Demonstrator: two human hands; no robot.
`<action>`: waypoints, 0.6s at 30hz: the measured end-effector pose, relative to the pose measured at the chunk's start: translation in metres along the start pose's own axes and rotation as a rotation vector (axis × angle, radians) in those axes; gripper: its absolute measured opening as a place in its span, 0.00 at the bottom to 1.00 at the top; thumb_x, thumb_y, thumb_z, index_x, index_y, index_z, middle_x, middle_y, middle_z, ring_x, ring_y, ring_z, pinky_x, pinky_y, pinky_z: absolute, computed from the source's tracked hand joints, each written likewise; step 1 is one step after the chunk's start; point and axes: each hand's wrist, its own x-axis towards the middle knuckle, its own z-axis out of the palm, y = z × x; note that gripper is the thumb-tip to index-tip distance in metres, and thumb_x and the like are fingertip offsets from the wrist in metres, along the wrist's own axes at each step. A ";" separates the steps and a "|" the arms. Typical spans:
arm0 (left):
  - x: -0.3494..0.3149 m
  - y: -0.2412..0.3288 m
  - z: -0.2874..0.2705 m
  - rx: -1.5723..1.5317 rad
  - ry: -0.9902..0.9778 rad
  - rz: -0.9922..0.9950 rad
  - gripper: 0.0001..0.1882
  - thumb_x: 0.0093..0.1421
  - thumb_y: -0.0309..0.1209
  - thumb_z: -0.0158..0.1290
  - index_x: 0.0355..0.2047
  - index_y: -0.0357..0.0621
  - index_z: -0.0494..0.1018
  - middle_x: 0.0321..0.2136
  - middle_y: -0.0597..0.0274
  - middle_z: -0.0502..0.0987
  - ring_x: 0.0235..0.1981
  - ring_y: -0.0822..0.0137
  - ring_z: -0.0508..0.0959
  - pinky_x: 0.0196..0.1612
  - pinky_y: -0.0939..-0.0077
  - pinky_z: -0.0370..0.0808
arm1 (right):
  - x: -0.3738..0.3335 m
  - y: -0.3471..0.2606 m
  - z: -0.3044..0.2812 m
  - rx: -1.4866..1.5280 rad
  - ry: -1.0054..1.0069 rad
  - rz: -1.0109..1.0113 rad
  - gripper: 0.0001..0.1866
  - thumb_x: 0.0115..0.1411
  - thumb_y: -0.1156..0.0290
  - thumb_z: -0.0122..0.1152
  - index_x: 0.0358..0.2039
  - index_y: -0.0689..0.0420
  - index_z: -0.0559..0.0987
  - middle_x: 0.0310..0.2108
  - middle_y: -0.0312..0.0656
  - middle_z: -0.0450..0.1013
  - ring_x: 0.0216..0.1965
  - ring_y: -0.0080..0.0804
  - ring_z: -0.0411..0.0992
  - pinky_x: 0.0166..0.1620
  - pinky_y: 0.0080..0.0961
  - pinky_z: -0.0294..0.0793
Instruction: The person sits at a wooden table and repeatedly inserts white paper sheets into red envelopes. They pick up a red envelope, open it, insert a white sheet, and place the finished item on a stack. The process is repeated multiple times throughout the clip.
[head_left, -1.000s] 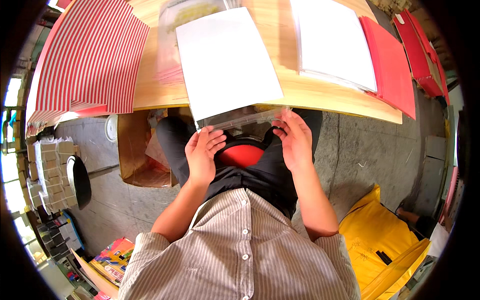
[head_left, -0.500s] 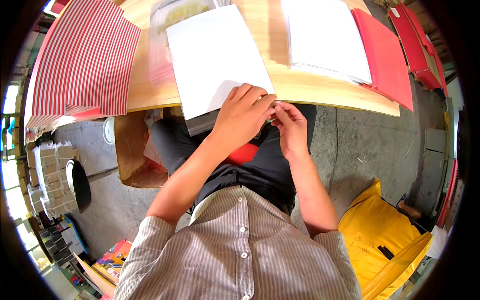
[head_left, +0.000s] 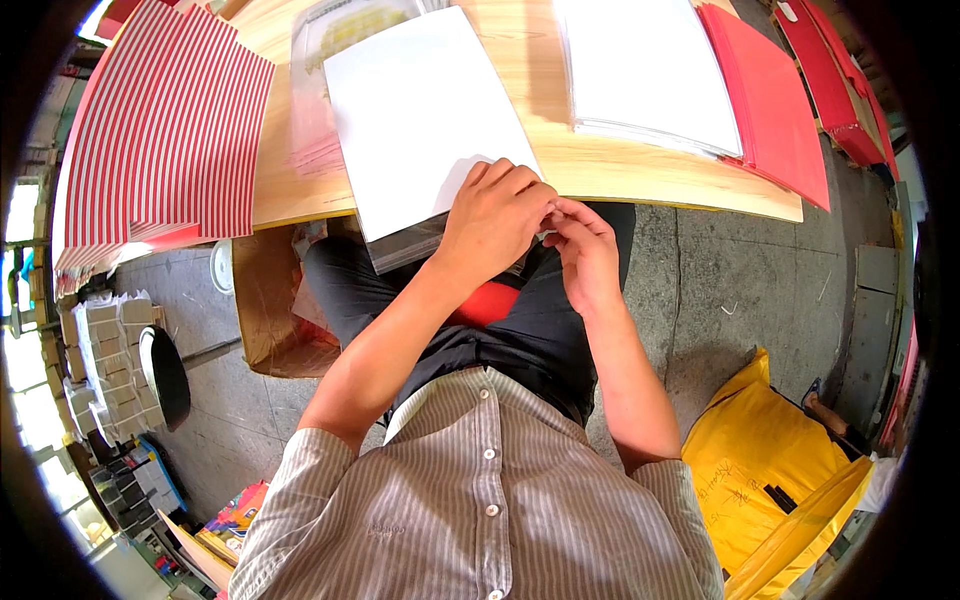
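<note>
A white sheet [head_left: 425, 110] lies on the table, its near end reaching past the front edge. Clear plastic film [head_left: 408, 243] sticks out from under that end, like a sleeve around the sheet. My left hand [head_left: 495, 220] rests over the sheet's near right corner, fingers bent and closed toward the right. Just beside it, my right hand [head_left: 585, 255] is closed in a pinch, thumb and fingertips meeting the left fingertips at the corner. Whatever sits between the fingertips is hidden or too small to name.
Red-and-white striped sheets [head_left: 165, 130] are stacked at the table's left. Right of centre are a white stack [head_left: 650, 75] and red folders [head_left: 765, 105]. Behind the white sheet lie clear sleeves [head_left: 312, 100]. A cardboard box [head_left: 275, 310] stands below; a yellow bag [head_left: 765, 480] lies at lower right.
Both hands stay at the sheet's near right corner, with only slight shifts of the fingers. The whole view has moved a little.
</note>
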 end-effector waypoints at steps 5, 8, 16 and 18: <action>-0.003 -0.001 0.004 -0.017 0.038 0.027 0.04 0.50 0.25 0.58 0.28 0.47 0.77 0.30 0.70 0.75 0.35 0.64 0.73 0.43 0.69 0.67 | 0.003 -0.011 0.008 0.079 0.035 0.084 0.09 0.62 0.73 0.55 0.37 0.62 0.81 0.34 0.38 0.79 0.33 0.25 0.74 0.35 0.21 0.66; -0.006 -0.003 0.007 -0.004 0.070 0.041 0.06 0.47 0.24 0.57 0.27 0.48 0.77 0.31 0.70 0.75 0.36 0.65 0.73 0.43 0.70 0.67 | 0.006 -0.013 0.013 0.033 0.084 0.095 0.08 0.62 0.72 0.56 0.34 0.61 0.82 0.30 0.36 0.79 0.31 0.23 0.74 0.33 0.20 0.64; -0.025 -0.004 0.001 -0.025 0.054 0.143 0.09 0.48 0.24 0.53 0.31 0.50 0.74 0.36 0.69 0.75 0.44 0.63 0.74 0.46 0.67 0.67 | 0.008 -0.009 0.027 -0.081 0.237 0.057 0.07 0.60 0.70 0.62 0.29 0.59 0.82 0.27 0.32 0.77 0.27 0.18 0.71 0.31 0.18 0.62; -0.042 -0.001 -0.010 -0.065 0.015 0.244 0.09 0.48 0.24 0.53 0.31 0.50 0.73 0.38 0.68 0.75 0.47 0.63 0.74 0.47 0.66 0.67 | 0.007 -0.009 0.026 -0.097 0.240 0.056 0.07 0.60 0.70 0.62 0.28 0.58 0.82 0.26 0.32 0.77 0.27 0.18 0.70 0.31 0.17 0.61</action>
